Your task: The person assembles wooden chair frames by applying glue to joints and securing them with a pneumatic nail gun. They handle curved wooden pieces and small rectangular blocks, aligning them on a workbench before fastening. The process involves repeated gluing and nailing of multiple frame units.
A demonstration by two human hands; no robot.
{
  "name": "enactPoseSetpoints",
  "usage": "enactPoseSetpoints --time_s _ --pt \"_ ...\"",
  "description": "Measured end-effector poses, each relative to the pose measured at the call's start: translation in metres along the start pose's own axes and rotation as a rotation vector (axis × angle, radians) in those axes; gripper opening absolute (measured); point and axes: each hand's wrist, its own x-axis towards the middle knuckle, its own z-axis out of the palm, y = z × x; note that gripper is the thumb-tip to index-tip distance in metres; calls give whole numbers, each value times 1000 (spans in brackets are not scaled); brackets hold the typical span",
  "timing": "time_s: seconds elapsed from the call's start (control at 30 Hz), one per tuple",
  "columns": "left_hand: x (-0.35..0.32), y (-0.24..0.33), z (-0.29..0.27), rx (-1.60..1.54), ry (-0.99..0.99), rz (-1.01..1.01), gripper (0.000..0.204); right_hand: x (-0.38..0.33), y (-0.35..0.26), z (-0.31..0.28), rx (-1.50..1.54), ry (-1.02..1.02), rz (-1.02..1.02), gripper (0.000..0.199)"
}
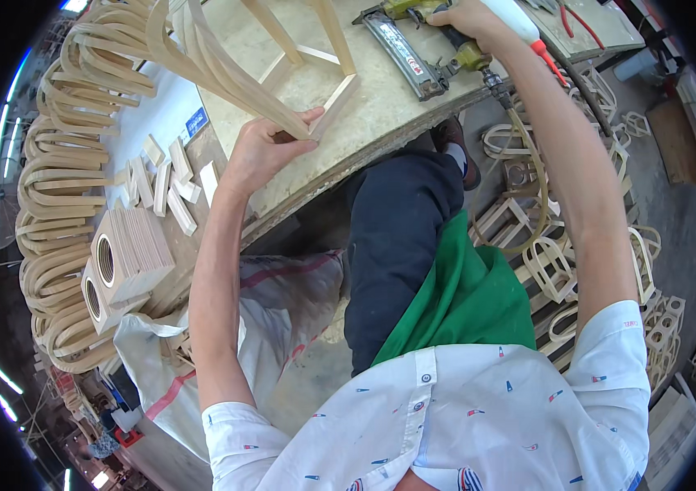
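Note:
On the workbench [389,123] a pale wooden frame [217,78] stands, made of bent and straight bars joined by short rails. My left hand [259,154] is closed round its near corner, thumb and fingers pinching the bar end and the short rail. At the upper right my right hand [469,23] grips the black handle of a green-and-silver air nail gun [404,56]. The gun lies over the bench near its front edge, apart from the frame. A hose [538,155] runs from its fitting down past my right forearm. The fingertips of my right hand are partly hidden.
Bent U-shaped wood pieces [57,192] line the left side, beside loose small blocks [164,184] and stacked boards with round holes [131,255]. A white bottle with red tip [518,23] and red-handled pliers [567,20] lie at upper right. A sack [282,299] sits below.

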Motion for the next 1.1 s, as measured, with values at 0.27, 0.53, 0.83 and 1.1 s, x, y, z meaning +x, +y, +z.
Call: enactPoseSetpoints --time_s 0.27,0.53,0.83,1.1 --pt "1 2 0 35 -8 -37 35 -94 -20 4 708 -74 149 26" --pt "4 -3 -1 81 6 -4 17 -230 -40 80 1042 -105 242 26" --pt "0 3 0 100 14 -13 17 -239 -30 112 1111 -89 249 22" --pt "2 -3 -1 71 5 22 16 -237 -27 115 1131 -92 246 20"
